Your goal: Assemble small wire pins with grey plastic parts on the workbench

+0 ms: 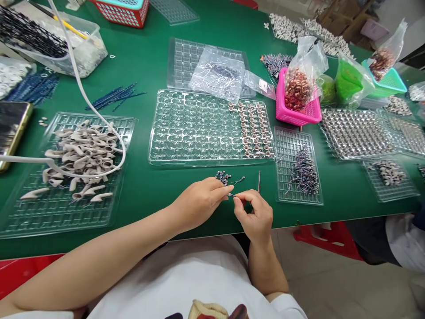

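Near the table's front edge, my left hand (201, 203) pinches a small wired part (230, 195) between thumb and fingertips. My right hand (254, 215) grips the other end of that same part, its fingers curled. Behind my left fingertips lies a small cluster of dark wired parts (223, 177). A pair of metal tweezers (259, 181) sticks up just behind my right hand, partly hidden by it. Farther back, a clear compartment tray (192, 128) has small round parts (255, 128) in its right-hand columns.
At left, grey curved shells (88, 153) lie heaped on a tray, crossed by a white cable (75, 66). To the right are a tray of wired parts (303, 173) and a pink basket (299, 116). A plastic bag (217, 73) lies behind the large tray.
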`<state>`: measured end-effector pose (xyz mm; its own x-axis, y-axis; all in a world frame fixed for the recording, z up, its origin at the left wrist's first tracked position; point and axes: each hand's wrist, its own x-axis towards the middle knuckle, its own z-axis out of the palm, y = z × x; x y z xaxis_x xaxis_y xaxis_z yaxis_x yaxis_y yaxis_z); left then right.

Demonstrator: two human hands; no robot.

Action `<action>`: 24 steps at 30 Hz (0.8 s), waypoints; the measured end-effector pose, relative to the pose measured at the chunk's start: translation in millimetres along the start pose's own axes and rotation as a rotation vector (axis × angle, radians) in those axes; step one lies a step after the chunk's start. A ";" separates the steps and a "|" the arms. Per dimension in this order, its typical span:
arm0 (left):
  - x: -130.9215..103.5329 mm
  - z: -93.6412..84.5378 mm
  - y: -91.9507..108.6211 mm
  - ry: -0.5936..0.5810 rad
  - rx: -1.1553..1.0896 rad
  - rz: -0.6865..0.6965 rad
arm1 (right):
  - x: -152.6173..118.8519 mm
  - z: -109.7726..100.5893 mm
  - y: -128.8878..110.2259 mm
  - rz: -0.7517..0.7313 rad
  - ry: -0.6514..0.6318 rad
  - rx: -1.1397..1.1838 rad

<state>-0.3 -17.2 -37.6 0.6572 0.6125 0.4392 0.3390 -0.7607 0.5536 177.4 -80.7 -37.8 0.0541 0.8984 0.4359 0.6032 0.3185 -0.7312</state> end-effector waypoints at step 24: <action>0.2 -0.2 5.4 -0.004 -0.072 -0.028 | -0.5 0.4 -0.1 0.016 -0.057 0.053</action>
<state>1.6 -21.1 -34.4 0.6511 0.6320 0.4203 0.3077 -0.7260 0.6150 177.0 -81.1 -38.2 0.0170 0.9186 0.3948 0.5595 0.3186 -0.7652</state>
